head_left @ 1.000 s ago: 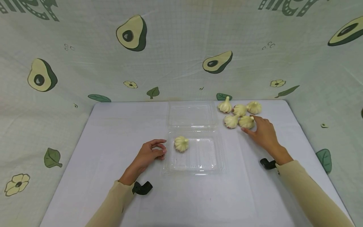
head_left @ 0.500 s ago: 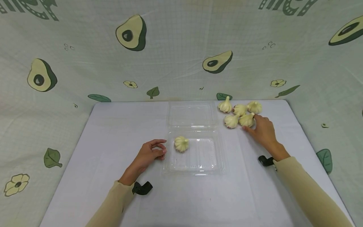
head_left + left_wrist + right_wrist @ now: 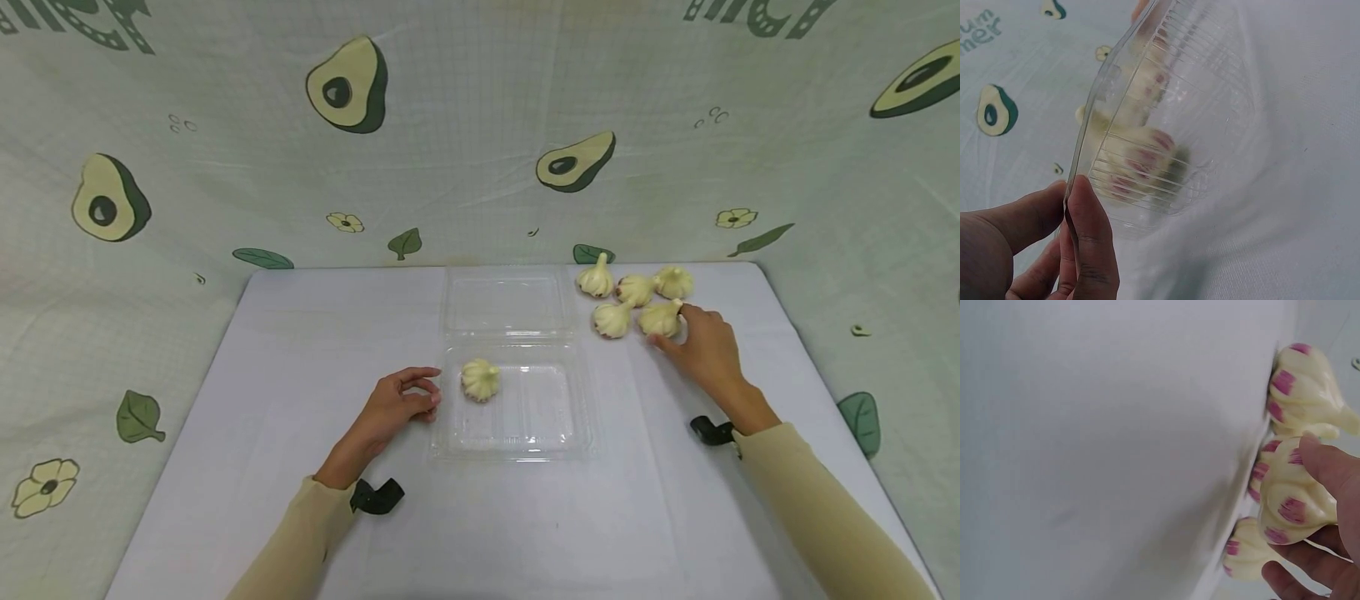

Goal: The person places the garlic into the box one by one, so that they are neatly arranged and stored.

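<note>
Pinching with thumb and fingers, the right hand [image 3: 703,343] is making its grip on a cream-coloured garlic bulb with purple streaks [image 3: 662,317], which is sitting at the near right of a cluster of five bulbs on the far right part of the white surface [image 3: 300,350]; in the right wrist view the thumb [image 3: 1329,469] is lying across that bulb while the fingers [image 3: 1300,562] are curling under it. Around it, the other four pale garlic bulbs [image 3: 634,289] are lying close together, some touching. Just left of the cluster, the clear plastic clamshell container [image 3: 517,433] is lying open, its lid flat toward the back, and a single cream garlic bulb [image 3: 479,380] is sitting in the left part of its tray. At the tray's left edge, the left hand [image 3: 393,408] is resting on the surface with fingers curled, and in the left wrist view its thumb [image 3: 1091,244] and a finger are pinching the container's rim. Behind the surface, a pale green cloth printed with avocados and leaves [image 3: 225,150] is hanging as a backdrop.
</note>
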Demonstrator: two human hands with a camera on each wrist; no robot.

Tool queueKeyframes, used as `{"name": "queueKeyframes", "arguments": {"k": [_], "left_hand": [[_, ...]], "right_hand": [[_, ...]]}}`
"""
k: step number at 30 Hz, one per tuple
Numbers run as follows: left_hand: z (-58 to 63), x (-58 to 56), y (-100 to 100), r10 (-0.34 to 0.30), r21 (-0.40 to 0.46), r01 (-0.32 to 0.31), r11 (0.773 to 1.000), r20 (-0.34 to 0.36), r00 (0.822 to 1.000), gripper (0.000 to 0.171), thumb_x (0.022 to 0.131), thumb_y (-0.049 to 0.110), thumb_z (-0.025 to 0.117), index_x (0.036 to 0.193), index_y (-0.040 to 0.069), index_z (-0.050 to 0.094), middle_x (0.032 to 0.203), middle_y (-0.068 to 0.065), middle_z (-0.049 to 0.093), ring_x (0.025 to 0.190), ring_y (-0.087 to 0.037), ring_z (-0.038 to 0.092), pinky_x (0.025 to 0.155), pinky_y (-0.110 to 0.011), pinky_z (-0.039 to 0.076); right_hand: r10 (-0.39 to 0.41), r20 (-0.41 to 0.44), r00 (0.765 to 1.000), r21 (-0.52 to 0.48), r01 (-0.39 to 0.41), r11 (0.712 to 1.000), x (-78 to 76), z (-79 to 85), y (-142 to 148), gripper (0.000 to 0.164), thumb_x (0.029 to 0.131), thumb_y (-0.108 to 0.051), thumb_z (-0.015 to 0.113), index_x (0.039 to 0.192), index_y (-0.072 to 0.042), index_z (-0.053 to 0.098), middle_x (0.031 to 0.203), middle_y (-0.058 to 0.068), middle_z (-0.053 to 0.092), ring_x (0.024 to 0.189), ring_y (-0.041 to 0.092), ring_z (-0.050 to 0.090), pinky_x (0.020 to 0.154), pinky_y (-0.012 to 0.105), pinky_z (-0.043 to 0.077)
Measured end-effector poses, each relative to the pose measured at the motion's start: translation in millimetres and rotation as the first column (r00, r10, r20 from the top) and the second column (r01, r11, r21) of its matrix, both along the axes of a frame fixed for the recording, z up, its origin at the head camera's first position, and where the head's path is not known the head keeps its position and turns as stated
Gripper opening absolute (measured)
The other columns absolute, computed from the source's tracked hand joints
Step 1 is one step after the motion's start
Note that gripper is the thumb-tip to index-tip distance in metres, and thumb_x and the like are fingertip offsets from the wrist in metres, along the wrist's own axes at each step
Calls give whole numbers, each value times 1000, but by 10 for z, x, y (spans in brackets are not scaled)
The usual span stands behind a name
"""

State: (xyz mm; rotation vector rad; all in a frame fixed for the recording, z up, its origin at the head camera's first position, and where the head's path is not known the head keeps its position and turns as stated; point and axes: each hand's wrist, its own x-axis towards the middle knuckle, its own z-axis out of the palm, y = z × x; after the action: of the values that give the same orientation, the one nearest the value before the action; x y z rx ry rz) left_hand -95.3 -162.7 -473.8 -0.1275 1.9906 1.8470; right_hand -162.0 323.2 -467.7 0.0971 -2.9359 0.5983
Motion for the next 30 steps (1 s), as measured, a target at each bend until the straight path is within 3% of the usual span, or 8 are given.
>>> {"name": "queueKeyframes", "arguments": {"k": [13, 24, 30], "left_hand": [[-1, -5, -4, -6, 6, 6, 1000, -2, 1000, 49, 99, -4, 70, 145, -8, 56, 106, -9, 65, 73, -12, 68, 72, -26, 61], [-8, 3, -4, -7, 0, 7, 1000, -6, 1000, 49, 99, -3, 71, 145, -8, 56, 106, -9, 65, 73, -12, 68, 72, -25, 61], [-9, 3, -3, -5, 3, 5, 1000, -5, 1000, 49, 99, -3, 71, 145, -8, 56, 105, -8, 65, 73, -12, 68, 72, -25, 61]], "right_hand": [[21, -28, 999, 1, -21, 1000, 265, 364, -146, 67, 90, -20, 86, 132, 22, 56, 129, 44, 58, 119, 61, 51, 103, 75, 38], [134, -102, 986, 0, -135, 991, 456, 597, -453, 61, 83, -16, 92, 126, 15, 62, 121, 37, 66, 119, 58, 55, 101, 73, 42], [212, -132, 968, 8, -213, 977, 522, 676, -634, 64, 80, -15, 94, 130, 11, 64, 126, 32, 67, 121, 53, 56, 102, 71, 43]]}}
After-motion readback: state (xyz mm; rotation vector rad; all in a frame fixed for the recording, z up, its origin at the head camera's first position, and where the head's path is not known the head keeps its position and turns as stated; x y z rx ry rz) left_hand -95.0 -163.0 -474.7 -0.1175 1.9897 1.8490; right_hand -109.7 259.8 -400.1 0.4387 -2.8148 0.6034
